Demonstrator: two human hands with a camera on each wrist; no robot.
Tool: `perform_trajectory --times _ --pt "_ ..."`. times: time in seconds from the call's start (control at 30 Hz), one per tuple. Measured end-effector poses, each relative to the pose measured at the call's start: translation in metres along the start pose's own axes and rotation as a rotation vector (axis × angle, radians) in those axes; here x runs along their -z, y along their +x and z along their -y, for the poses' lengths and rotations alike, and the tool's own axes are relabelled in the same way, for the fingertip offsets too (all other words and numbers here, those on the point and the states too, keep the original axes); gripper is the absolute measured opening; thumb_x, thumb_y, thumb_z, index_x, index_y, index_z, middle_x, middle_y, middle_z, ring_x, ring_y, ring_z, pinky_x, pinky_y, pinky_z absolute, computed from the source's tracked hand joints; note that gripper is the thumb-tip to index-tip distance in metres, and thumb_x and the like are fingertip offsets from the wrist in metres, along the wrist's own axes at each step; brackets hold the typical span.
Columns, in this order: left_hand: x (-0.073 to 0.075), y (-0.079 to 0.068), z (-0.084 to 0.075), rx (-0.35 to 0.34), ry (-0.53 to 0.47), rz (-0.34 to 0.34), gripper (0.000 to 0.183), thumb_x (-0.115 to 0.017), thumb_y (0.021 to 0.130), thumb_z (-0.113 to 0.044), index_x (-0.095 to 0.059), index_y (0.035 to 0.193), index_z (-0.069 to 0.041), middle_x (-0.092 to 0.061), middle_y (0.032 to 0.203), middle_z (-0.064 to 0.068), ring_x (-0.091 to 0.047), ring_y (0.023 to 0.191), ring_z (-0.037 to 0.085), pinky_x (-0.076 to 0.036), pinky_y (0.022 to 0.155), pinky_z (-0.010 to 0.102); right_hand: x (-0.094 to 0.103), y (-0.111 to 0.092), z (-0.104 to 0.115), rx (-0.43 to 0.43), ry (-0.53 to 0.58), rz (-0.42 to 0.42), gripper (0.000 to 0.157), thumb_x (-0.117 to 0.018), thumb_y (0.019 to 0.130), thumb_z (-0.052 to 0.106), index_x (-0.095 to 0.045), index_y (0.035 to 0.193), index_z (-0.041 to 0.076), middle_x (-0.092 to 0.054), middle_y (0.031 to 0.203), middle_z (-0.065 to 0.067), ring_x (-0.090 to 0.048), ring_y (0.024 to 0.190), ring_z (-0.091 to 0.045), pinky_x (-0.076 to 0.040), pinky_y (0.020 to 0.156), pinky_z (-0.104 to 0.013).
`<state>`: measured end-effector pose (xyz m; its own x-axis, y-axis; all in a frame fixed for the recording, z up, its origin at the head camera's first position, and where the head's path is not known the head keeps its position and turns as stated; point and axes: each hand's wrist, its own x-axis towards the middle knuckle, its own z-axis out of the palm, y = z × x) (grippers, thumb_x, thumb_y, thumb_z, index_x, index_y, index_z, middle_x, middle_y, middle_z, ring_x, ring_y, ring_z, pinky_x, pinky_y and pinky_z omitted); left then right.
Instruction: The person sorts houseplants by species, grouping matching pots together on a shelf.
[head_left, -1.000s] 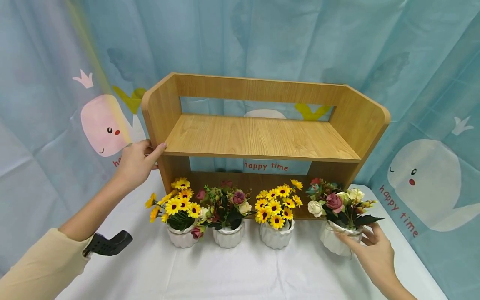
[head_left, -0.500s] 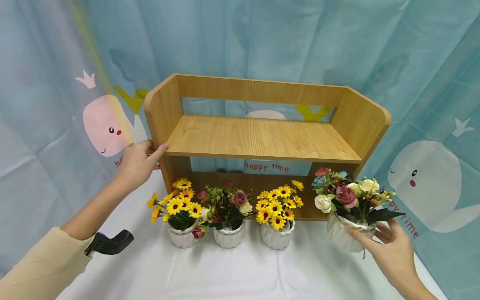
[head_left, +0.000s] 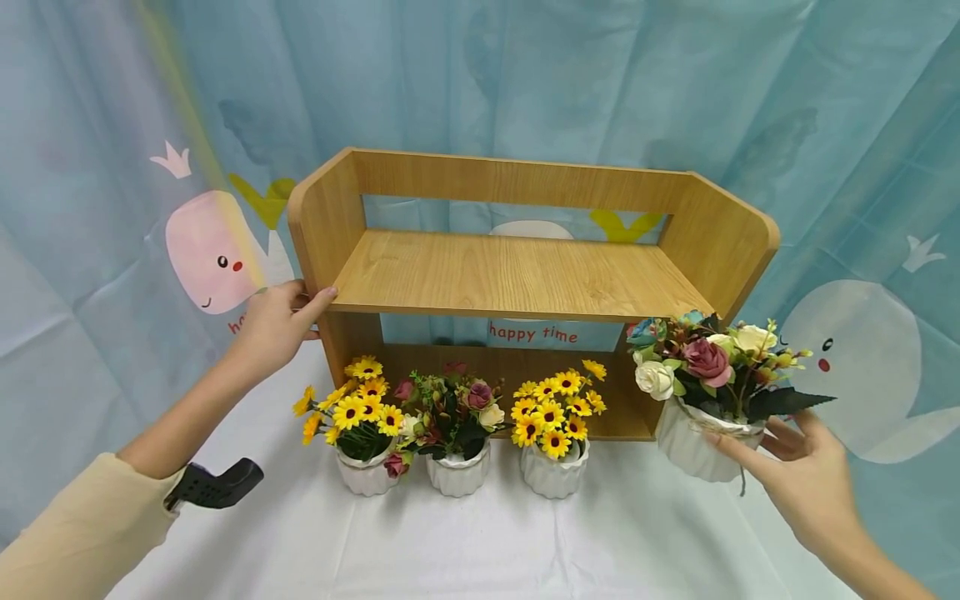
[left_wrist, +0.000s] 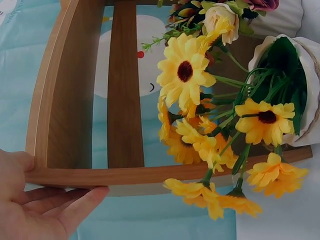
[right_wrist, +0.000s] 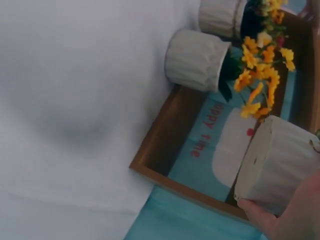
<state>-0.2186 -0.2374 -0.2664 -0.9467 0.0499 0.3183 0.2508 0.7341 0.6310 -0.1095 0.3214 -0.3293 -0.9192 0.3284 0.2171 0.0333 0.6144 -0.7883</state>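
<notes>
A two-tier wooden shelf (head_left: 525, 271) stands on the table. My left hand (head_left: 281, 329) grips its left side panel at the height of the upper board, thumb in front; in the left wrist view the fingers lie along the panel's outer side. My right hand (head_left: 810, 479) holds a white flowerpot (head_left: 708, 446) with mixed artificial roses (head_left: 705, 362), raised off the table before the shelf's lower right corner. The right wrist view shows the pot's underside (right_wrist: 255, 160) and the thumb against it; the other fingers are mostly hidden there.
In front of the shelf stand a left pot of yellow flowers (head_left: 363, 475), a pot of mixed roses (head_left: 459, 475) and another yellow-flowered pot (head_left: 553, 471). A white cloth (head_left: 480, 550) covers the table. Blue curtains (head_left: 487, 75) hang behind; a black strap-like piece (head_left: 217, 487) juts from the left sleeve.
My right hand has lifted the rose pot off the table and carried it up and slightly to the right. The left hand stays on the shelf's side.
</notes>
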Motion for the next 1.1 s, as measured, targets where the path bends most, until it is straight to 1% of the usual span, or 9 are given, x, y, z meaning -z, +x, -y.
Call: perform_trajectory --times 0.1,0.23,0.33,0.43,0.53,0.73,0.8,1.0,1.1 --pt "0.004 0.001 0.000 0.004 0.024 0.042 0.059 -0.048 0.113 -0.038 -0.058 0.124 0.019 -0.067 0.119 0.041 -0.078 0.088 0.042 -0.062 0.065 0.026 0.004 0.004 0.005 -0.016 0.008 0.024 0.077 -0.084 0.093 0.024 -0.040 0.154 0.010 -0.048 0.152 -0.032 -0.046 0.093 0.021 -0.049 0.068 -0.005" --pt "0.009 0.003 0.000 -0.001 0.055 0.094 0.060 -0.046 0.114 -0.040 -0.057 0.124 0.019 -0.068 0.117 0.040 -0.079 0.083 0.037 -0.063 0.068 0.033 0.011 0.008 0.014 -0.047 0.014 0.074 0.087 -0.081 0.095 0.027 -0.029 0.161 0.002 -0.039 0.157 -0.040 -0.063 0.121 -0.021 -0.046 0.068 -0.003" --pt "0.011 0.004 0.001 -0.006 0.059 0.123 0.059 -0.046 0.114 -0.039 -0.057 0.124 0.018 -0.069 0.116 0.038 -0.079 0.083 0.035 -0.063 0.070 0.034 0.017 0.011 0.021 -0.059 0.016 0.103 0.101 -0.079 0.096 0.029 -0.014 0.166 -0.003 -0.031 0.161 -0.042 -0.043 0.140 -0.057 -0.044 0.066 -0.001" --pt "0.013 0.004 0.002 -0.003 0.034 0.149 0.059 -0.045 0.114 -0.038 -0.054 0.128 0.019 -0.067 0.121 0.040 -0.079 0.090 0.038 -0.065 0.076 0.037 0.021 0.014 0.027 -0.060 0.021 0.115 0.105 -0.079 0.096 0.030 -0.008 0.167 -0.001 -0.024 0.164 -0.042 -0.037 0.142 -0.061 -0.043 0.066 -0.001" --pt "0.014 0.003 0.003 0.008 -0.001 0.175 0.061 -0.045 0.115 -0.036 -0.050 0.134 0.021 -0.064 0.127 0.042 -0.077 0.099 0.042 -0.065 0.080 0.040 0.024 0.016 0.031 -0.046 0.010 0.114 0.104 -0.078 0.097 0.031 -0.009 0.168 -0.001 -0.025 0.163 -0.042 -0.044 0.140 -0.052 -0.044 0.067 -0.002" --pt "0.016 0.003 0.003 0.021 -0.041 0.208 0.062 -0.043 0.115 -0.036 -0.047 0.137 0.023 -0.061 0.131 0.042 -0.071 0.111 0.048 -0.064 0.083 0.041 0.025 0.020 0.038 0.015 0.027 0.082 0.091 -0.082 0.094 0.024 -0.027 0.162 0.002 -0.058 0.143 -0.026 -0.052 0.094 0.018 -0.051 0.068 -0.006" --pt "0.017 0.004 0.002 0.028 -0.050 0.217 0.063 -0.043 0.115 -0.036 -0.046 0.139 0.023 -0.059 0.133 0.042 -0.069 0.115 0.050 -0.064 0.084 0.041 0.026 0.022 0.041 0.027 0.038 0.073 0.088 -0.083 0.093 0.022 -0.029 0.161 0.005 -0.064 0.134 -0.015 -0.053 0.089 0.022 -0.052 0.068 -0.008" --pt "0.017 0.004 0.001 0.035 -0.057 0.219 0.064 -0.043 0.115 -0.036 -0.045 0.140 0.023 -0.059 0.134 0.041 -0.068 0.117 0.050 -0.064 0.084 0.041 0.029 0.030 0.055 0.024 0.070 0.084 0.097 -0.082 0.094 0.024 -0.020 0.168 0.008 -0.041 0.158 -0.032 -0.051 0.100 0.016 -0.050 0.072 -0.005" --pt "0.017 0.004 0.001 0.031 -0.053 0.215 0.063 -0.044 0.115 -0.036 -0.046 0.139 0.022 -0.060 0.133 0.041 -0.069 0.115 0.049 -0.064 0.084 0.040 0.033 0.035 0.062 0.038 0.229 0.096 0.087 -0.082 0.093 0.014 -0.029 0.162 0.014 -0.061 0.143 -0.012 -0.059 0.105 0.014 -0.053 0.075 -0.006"
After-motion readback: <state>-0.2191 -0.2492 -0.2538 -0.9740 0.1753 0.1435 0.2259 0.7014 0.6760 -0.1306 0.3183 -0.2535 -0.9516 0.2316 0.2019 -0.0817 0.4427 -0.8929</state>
